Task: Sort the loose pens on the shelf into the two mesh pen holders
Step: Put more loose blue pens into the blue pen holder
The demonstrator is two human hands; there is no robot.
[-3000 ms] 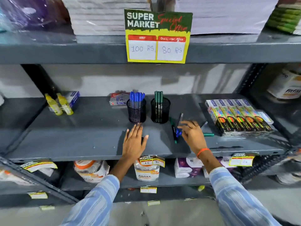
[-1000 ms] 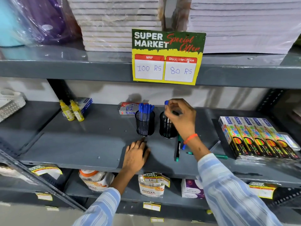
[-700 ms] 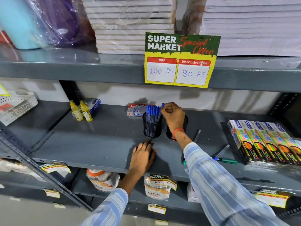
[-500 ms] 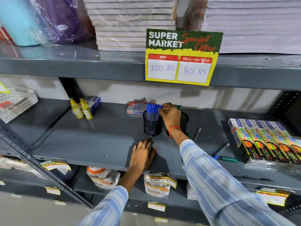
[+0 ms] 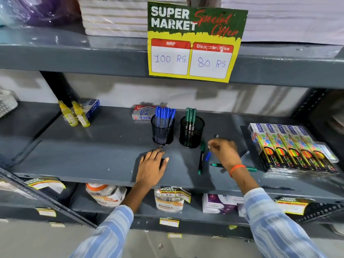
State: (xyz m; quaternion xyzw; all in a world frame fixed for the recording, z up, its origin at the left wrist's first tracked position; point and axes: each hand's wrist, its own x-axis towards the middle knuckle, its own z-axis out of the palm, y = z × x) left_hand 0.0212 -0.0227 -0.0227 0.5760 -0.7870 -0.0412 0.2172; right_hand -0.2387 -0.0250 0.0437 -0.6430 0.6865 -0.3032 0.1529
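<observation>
Two black mesh holders stand mid-shelf. The left holder [image 5: 162, 134] has several blue pens [image 5: 164, 115], and the right holder [image 5: 191, 135] has green pens [image 5: 190, 114]. Loose pens lie right of them: a dark pen with green ends [image 5: 201, 161], a green pen [image 5: 251, 169] partly under my wrist, and a clear-barrelled pen [image 5: 244, 155]. My right hand [image 5: 224, 152], blurred, has its fingertips pinched on a blue pen [image 5: 208, 156] low over the shelf. My left hand [image 5: 151, 169] rests flat on the shelf [image 5: 93, 155] in front of the left holder, holding nothing.
A row of neon pencil boxes [image 5: 290, 146] lies at the right. Two yellow glue bottles [image 5: 74, 114] stand at the left, and a small red-and-blue box [image 5: 142, 113] sits behind the holders. A price sign [image 5: 195, 43] hangs from the upper shelf. Packets fill the lower shelf.
My right hand put a blue pen into the left holder, then came back down and right to the loose pens. My left hand stayed flat on the shelf.
</observation>
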